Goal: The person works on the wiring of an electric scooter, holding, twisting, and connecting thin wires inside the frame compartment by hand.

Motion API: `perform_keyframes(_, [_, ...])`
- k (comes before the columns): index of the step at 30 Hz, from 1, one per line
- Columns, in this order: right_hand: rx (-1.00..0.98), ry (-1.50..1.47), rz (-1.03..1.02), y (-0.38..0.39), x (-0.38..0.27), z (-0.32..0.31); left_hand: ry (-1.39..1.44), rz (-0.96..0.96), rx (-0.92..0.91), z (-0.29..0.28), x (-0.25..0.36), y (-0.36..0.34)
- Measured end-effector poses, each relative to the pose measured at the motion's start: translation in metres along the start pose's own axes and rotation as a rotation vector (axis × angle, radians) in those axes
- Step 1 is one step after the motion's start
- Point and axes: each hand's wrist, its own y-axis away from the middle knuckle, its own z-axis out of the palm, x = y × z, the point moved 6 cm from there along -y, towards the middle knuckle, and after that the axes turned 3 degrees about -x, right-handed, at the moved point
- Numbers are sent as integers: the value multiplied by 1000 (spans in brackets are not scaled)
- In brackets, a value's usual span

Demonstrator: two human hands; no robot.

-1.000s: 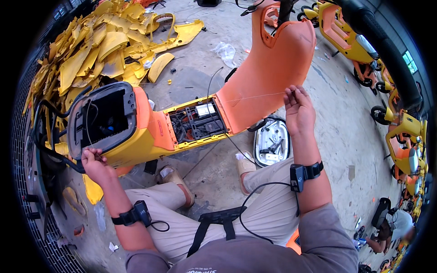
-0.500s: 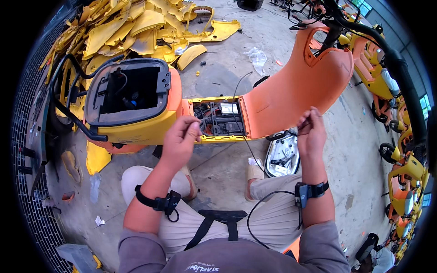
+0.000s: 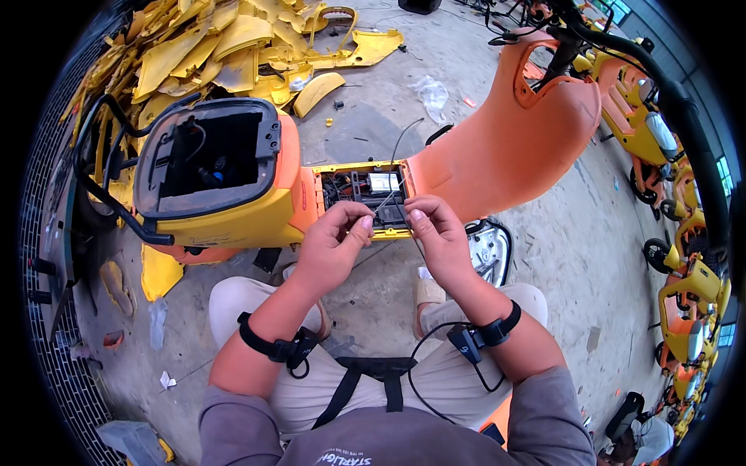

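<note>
In the middle of the head view, my left hand [image 3: 332, 245] is closed in a pinch on a thin pale wire [image 3: 386, 203] that slants up from its fingertips. Close beside it, my right hand [image 3: 439, 241] is also pinched, its fingers against a thin dark cable [image 3: 395, 151] crossing the scooter's floor bay. I cannot make out whether wire and cable are one piece. Both hands are over the near edge of the open bay [image 3: 359, 186], which holds dark parts, wiring and a silver box. Around it stands the partly stripped orange and yellow scooter [image 3: 233, 225].
An open seat compartment [image 3: 210, 155] is at left; the orange front shield [image 3: 505, 147] rises at right. Beyond lies a heap of yellow panels [image 3: 225, 46]. A tray of small parts [image 3: 491, 252] sits behind my right hand. More scooters [image 3: 688, 311] line the right side.
My right hand has moved left and down from beside the front shield to the bay. My left hand has shifted slightly right, so the two are now close together. The view has shifted slightly.
</note>
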Motion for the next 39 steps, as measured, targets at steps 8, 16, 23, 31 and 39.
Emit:
perform_keyframes(8, [-11, -116, 167, 1, -2, -2, 13, 5, 61, -14, -3, 6])
perform_keyframes(16, [-527, -284, 67, 10, -16, -1, -222, 99, 93, -22, 1, 9])
perform_keyframes(23, [-249, 146, -58, 11, -31, -16, -328, 173, 50, -13, 17, 10])
perform_keyframes(31, [-269, 709, -302, 19, -42, 20, -423, 332, -119, 8, 25, 13])
perform_keyframes(39, [-415, 344, 141, 17, -26, 6, -537, 329, 101, -11, 26, 10])
